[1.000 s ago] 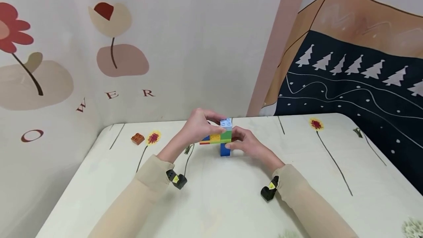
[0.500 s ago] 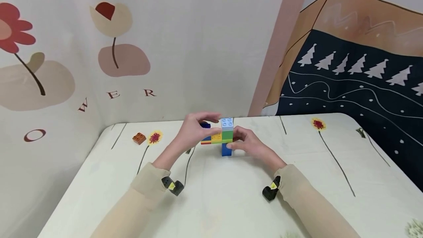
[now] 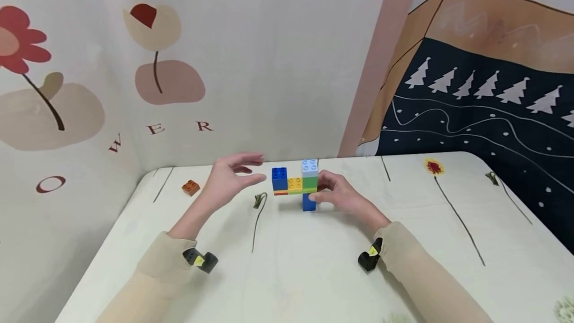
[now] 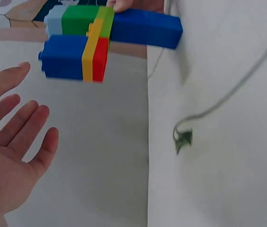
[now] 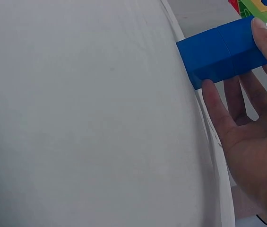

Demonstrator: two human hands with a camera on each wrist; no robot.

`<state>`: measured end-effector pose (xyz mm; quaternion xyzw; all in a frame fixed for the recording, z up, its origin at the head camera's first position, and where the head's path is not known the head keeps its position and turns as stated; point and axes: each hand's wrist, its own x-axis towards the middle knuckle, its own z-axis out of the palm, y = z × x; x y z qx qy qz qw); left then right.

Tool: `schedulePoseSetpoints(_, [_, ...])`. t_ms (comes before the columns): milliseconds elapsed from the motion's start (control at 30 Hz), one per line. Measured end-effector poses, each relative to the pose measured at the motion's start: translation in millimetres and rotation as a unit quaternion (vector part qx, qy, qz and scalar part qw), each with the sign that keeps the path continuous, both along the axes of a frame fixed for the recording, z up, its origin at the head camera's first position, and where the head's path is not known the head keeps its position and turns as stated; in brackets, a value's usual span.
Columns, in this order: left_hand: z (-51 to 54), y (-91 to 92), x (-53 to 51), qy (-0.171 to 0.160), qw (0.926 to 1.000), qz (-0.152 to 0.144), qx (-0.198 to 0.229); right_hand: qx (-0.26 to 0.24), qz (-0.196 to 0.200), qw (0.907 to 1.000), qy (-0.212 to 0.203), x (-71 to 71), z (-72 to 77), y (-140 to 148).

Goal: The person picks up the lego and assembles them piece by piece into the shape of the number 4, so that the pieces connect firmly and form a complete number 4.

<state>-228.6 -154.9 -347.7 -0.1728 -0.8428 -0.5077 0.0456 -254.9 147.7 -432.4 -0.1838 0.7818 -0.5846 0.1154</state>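
A model of joined toy building bricks is in the person's right hand (image 3: 340, 193), whose fingers and thumb grip its blue column (image 3: 309, 202) from the right. In the right wrist view that column (image 5: 223, 52) shows a seam across it. Higher up are a thin light-green piece, a green brick (image 3: 309, 184) and a light-blue brick (image 3: 309, 167) on top. A yellow brick (image 3: 294, 185) and a dark-blue brick (image 3: 279, 179) extend leftward, over thin orange and red layers (image 4: 100, 59). Left of the model, the left hand (image 3: 226, 181) holds nothing, fingers apart, not touching the bricks.
A loose orange-brown brick (image 3: 190, 188) lies at the left rear of the white table (image 3: 287, 263). Flowers and stems are printed on its cover. Behind the far edge hangs a patterned curtain (image 3: 269, 64).
The left hand has let go of the model and moved left, uncovering the dark-blue brick. The right hand keeps its grip on the blue column, nearly still.
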Motion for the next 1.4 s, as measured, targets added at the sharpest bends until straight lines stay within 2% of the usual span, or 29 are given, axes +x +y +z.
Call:
schedulePoseSetpoints(167, [-3.1,-32.0,2.2,-0.005,0.9998,0.020,-0.002,0.007,0.003,1.0000,0.000,-0.9,0.9,-0.2])
schedulePoseSetpoints(300, [-6.6,-59.3,3.1,-0.022,0.9991,0.035,-0.009,0.008,0.001,1.0000,-0.001,-0.5,0.8,0.6])
schedulePoseSetpoints(433, [-11.7,-89.2,1.5,-0.036,0.9973,0.056,-0.032,0.010,-0.004,0.9999,-0.006,-0.2,1.2,1.4])
schedulePoseSetpoints(667, [-24.9,-131.7,-5.3,-0.033,0.9890,0.106,-0.098,0.012,-0.002,0.9999,-0.007,-1.1,2.6,2.2])
schedulePoseSetpoints(867, [-42.1,-148.8,-8.2,-0.028,0.9833,0.139,-0.114,0.017,-0.001,0.9999,-0.004,-2.2,0.9,2.0])
schedulePoseSetpoints(1033, [-58.2,-158.7,-13.2,-0.053,0.9817,0.152,-0.101,0.015,-0.004,0.9998,-0.008,-1.4,1.8,2.2])
schedulePoseSetpoints(1200, [-69.6,-163.8,-17.4,-0.076,0.9811,0.153,-0.091,0.015,-0.003,0.9998,-0.009,-1.8,1.0,2.9])
schedulePoseSetpoints(1400, [-74.6,-161.9,-22.1,-0.093,0.9810,0.143,-0.093,0.014,-0.003,0.9998,-0.013,-2.1,0.3,2.4])
